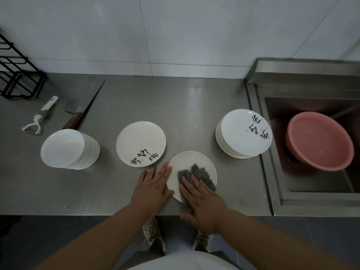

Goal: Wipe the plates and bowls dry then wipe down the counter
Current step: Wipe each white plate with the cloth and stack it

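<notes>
- Straight and close together, the fingers of our right hand (202,203) press a cloth (202,174) onto a plate (187,160), lower centre.
- Our left hand (153,186), fingers straight and slightly spread, touches that plate's left rim.
- We see a left stack (140,143) and a right stack (243,131) of plates on the counter (194,114), with bowls (66,149) farther left.
- At the right edge, a basin (319,141) sits in the sink (276,172).
</notes>
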A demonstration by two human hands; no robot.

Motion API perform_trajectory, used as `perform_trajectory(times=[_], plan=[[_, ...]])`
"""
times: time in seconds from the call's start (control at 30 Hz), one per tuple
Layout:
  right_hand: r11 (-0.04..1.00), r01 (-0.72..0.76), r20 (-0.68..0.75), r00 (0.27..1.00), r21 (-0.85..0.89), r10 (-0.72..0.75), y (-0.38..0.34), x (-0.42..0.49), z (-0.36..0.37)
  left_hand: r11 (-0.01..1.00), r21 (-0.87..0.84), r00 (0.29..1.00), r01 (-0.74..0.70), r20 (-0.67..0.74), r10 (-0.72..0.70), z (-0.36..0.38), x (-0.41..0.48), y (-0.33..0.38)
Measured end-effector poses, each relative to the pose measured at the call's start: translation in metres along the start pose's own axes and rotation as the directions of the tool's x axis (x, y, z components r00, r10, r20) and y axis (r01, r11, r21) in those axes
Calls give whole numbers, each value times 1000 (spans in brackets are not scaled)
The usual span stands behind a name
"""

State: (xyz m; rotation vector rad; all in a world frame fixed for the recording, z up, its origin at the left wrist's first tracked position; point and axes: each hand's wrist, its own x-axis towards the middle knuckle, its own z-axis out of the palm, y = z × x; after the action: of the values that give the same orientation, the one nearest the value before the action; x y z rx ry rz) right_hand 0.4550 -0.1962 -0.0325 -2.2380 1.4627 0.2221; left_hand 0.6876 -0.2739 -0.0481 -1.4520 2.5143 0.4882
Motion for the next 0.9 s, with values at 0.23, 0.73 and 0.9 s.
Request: perform_trajectory(times=[0.23,0.73,0.9], plan=[[983,-167,-12,986,-81,167,43,3,-17,999,-32,1000,-6,-12,5,-7,-2,4],[969,-240,-27,970,54,242,57,-21,-18,991,107,995,-82,-52,88,-12,4,12],[877,-389,21,916,281,400,33,-6,-8,969,198,986,-146,-48,158,-17,11,13]])
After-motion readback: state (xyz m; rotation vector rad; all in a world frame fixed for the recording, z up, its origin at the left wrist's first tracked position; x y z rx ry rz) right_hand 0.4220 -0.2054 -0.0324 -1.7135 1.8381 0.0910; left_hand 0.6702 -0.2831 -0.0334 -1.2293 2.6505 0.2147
